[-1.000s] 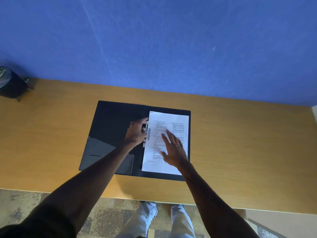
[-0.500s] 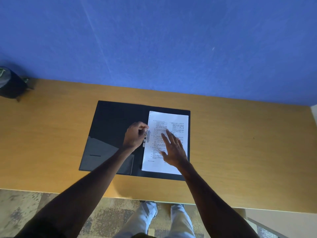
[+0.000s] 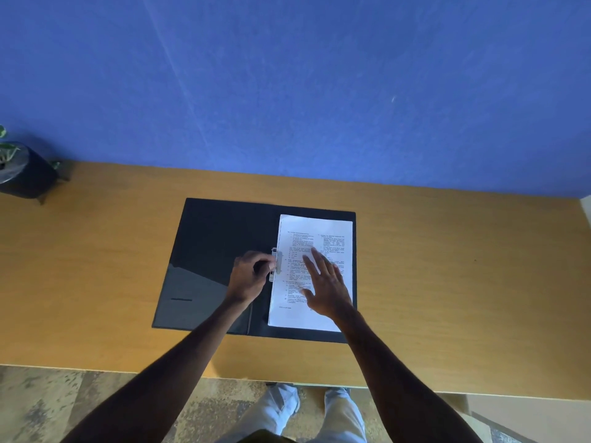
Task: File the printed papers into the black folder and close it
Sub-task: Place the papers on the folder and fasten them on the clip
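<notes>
Now left hand (image 3: 248,276) curled tighter on clip (image 3: 275,265), papers (image 3: 311,273) unmoved

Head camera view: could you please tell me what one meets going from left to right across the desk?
Plant pot → folder's left flap → left hand → clip → papers, with the right hand flat on them → bare desk.

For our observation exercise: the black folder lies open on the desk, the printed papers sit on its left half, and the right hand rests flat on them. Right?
Not quite. In the head view the printed papers lie on the right half of the open black folder, not the left. The right hand does rest flat on them.
</notes>
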Action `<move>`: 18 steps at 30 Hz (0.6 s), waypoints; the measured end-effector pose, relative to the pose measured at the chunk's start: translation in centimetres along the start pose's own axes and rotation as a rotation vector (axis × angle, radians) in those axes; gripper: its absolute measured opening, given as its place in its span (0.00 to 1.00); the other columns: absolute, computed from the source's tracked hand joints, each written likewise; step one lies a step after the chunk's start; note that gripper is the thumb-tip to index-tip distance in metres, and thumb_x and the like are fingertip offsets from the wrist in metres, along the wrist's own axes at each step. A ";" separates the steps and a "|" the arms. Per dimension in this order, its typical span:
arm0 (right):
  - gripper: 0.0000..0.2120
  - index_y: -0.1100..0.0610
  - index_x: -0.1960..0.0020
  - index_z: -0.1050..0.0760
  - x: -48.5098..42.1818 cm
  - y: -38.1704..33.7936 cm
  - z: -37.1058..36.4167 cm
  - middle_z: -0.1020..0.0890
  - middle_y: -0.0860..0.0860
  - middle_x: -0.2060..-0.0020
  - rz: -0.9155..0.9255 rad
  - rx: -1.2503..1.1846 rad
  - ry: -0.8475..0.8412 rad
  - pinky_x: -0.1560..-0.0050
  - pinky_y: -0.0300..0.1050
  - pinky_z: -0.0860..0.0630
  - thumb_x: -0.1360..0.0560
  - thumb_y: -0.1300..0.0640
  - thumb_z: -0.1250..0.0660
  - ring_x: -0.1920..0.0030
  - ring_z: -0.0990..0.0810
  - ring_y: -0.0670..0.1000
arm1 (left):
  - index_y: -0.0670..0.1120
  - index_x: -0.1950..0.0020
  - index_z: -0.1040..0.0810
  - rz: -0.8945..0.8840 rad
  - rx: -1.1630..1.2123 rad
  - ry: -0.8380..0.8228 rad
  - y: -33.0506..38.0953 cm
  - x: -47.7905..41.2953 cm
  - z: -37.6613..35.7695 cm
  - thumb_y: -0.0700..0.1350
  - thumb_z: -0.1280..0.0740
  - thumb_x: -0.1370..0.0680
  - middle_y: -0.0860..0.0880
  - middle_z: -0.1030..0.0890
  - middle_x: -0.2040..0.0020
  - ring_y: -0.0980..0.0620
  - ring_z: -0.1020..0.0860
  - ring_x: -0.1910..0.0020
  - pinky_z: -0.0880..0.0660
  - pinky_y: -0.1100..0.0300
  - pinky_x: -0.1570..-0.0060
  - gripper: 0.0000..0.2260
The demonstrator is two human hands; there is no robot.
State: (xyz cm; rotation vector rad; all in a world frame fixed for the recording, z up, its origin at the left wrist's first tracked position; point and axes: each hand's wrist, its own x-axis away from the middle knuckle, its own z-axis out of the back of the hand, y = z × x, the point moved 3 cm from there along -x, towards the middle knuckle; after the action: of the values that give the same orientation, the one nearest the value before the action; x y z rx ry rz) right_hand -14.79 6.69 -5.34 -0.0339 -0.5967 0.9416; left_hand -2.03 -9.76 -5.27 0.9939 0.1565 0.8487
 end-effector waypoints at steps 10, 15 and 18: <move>0.40 0.50 0.11 0.56 -0.2 0.0 -0.2 0.60 0.51 0.11 -0.012 -0.012 -0.002 0.10 0.59 0.52 0.14 0.46 0.36 0.10 0.57 0.54 | 0.56 0.10 0.55 0.262 -0.318 -0.099 -3.4 1.1 -0.7 0.67 0.30 0.21 0.44 0.65 0.11 0.41 0.64 0.11 0.57 0.36 0.13 0.48; 0.40 0.50 0.11 0.55 -0.4 -0.1 -0.4 0.60 0.51 0.11 -0.016 -0.008 0.000 0.11 0.59 0.52 0.14 0.46 0.36 0.10 0.57 0.53 | 0.55 0.10 0.54 0.249 -0.395 -0.053 -3.3 1.4 -1.1 0.72 0.34 0.24 0.42 0.63 0.11 0.40 0.61 0.10 0.55 0.36 0.13 0.50; 0.40 0.51 0.11 0.55 -0.4 0.0 -0.4 0.60 0.51 0.11 -0.019 -0.010 -0.003 0.11 0.60 0.51 0.14 0.46 0.36 0.10 0.58 0.53 | 0.55 0.10 0.53 0.241 -0.411 -0.031 -3.0 1.5 -1.1 0.80 0.48 0.33 0.42 0.61 0.11 0.40 0.59 0.10 0.53 0.36 0.13 0.55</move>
State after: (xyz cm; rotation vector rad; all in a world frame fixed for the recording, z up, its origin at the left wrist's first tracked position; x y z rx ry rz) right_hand -14.74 6.47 -5.85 -0.0360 -0.6038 0.9201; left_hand 0.15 -8.76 -7.83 0.6445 -0.1641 1.0345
